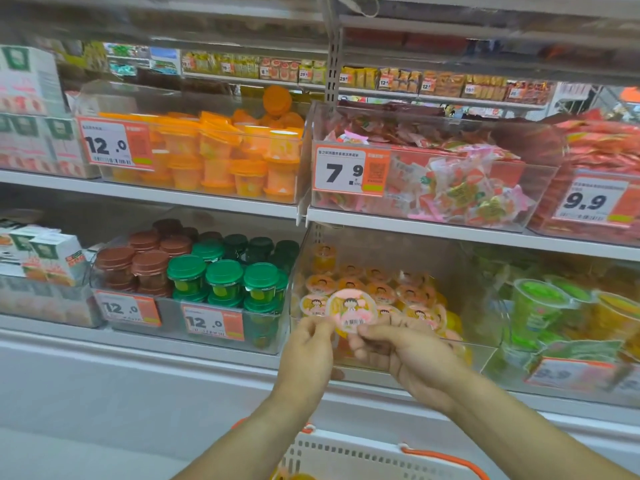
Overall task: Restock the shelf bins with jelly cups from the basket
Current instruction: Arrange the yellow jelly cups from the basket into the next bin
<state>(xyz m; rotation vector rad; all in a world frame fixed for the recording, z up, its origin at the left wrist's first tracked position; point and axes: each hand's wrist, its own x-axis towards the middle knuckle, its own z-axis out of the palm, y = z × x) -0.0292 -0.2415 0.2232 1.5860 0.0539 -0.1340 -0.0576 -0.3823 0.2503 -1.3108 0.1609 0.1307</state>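
A jelly cup with a pink cartoon lid and a barcode is tilted toward me at the front of a clear bin on the lower shelf. My left hand pinches its left edge and my right hand pinches its lower right edge. Several similar orange and pink jelly cups lie inside that bin behind it. A white basket with an orange handle sits at the bottom of the view, below my forearms.
Left of the bin stand green-lidded cups and brown-lidded cups. Above are bins of orange cups and wrapped sweets. Green cups fill the bin at right. Price tags hang on the bin fronts.
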